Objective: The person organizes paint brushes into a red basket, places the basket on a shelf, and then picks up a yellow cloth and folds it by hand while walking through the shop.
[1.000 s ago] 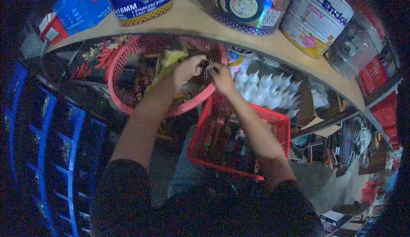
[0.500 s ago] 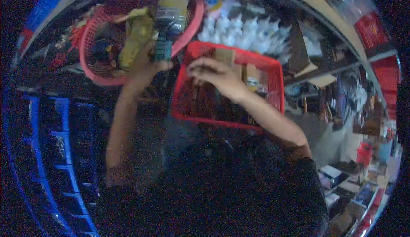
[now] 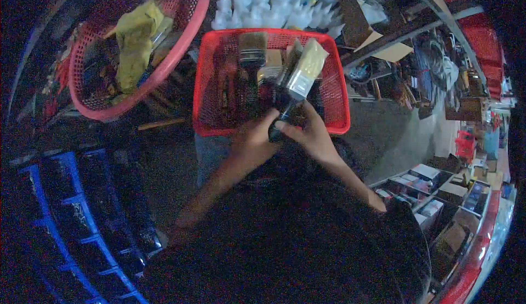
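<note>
A wide paintbrush (image 3: 308, 71) with pale yellow bristles, a silver metal band and a dark handle is tilted up over the red plastic basket (image 3: 203, 85). Darker bristles beside it look like a second brush lying against it, though this is hard to make out. My left hand (image 3: 257, 139) is closed around the lower end of the handle. From the other side, my right hand (image 3: 315, 137) grips the same handle, its thumb across it. Inside the basket lies another paintbrush (image 3: 252, 52) with brown bristles, among further brushes in shadow.
At the upper left stands a pink basket (image 3: 192, 30) with a yellow-green cloth (image 3: 134, 41) in it. Several white bottles (image 3: 279, 8) with pointed tips line up behind the red basket. Blue racks (image 3: 82, 205) are at the left; small boxes (image 3: 430, 211) sit at the right.
My left hand has brought a paintbrush from beside the pink basket to the front of the red one. My right hand has come out of the red basket onto its handle. The view has shifted.
</note>
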### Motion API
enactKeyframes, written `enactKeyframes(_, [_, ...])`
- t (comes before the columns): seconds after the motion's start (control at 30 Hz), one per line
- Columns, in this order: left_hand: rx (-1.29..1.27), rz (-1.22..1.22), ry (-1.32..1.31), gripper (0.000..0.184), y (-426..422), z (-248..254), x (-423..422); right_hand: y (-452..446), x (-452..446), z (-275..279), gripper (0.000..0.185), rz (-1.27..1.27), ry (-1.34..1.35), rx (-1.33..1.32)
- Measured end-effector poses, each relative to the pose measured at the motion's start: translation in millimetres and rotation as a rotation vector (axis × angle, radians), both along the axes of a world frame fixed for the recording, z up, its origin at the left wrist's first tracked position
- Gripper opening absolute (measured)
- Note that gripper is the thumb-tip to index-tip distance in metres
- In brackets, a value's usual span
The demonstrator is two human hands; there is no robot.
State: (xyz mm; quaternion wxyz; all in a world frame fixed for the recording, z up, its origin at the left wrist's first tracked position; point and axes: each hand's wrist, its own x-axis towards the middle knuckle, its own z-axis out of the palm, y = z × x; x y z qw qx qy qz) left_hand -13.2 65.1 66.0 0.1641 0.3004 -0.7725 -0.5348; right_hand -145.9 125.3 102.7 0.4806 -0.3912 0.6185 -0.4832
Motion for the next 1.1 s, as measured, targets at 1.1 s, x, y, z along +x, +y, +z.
enactKeyframes(1.1, [0.137,0.261,0.407,0.018,-20,-26,-64,-29,-138,-105,0.011,-0.115,0.318,0.08])
